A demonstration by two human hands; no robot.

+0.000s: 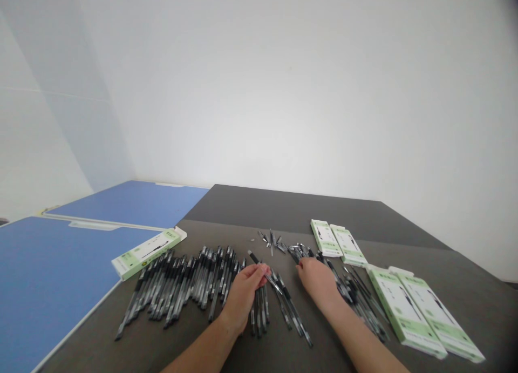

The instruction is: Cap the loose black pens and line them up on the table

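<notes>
Between the thumb and fingers of my left hand [245, 287] is a gel pen [259, 262], its dark end pointing up and away to the left. My right hand [315, 276] reaches down at a loose heap of pens and parts [301, 250]; its fingertips are mostly hidden, and what they grip, if anything, does not show. A wide row of clear-barrelled pens with black grips [194, 281] lies left of my left hand. Several more pens [289, 305] lie between my hands, and another bunch [362, 303] is right of my right forearm.
One green-and-white pen box [148, 251] lies at the left edge of the dark table [283, 208]. Two boxes [326, 238] lie at the back right and two larger-looking ones [407, 308] nearer right. Small pen parts [272, 242] are scattered ahead. Blue boards [73, 276] adjoin on the left.
</notes>
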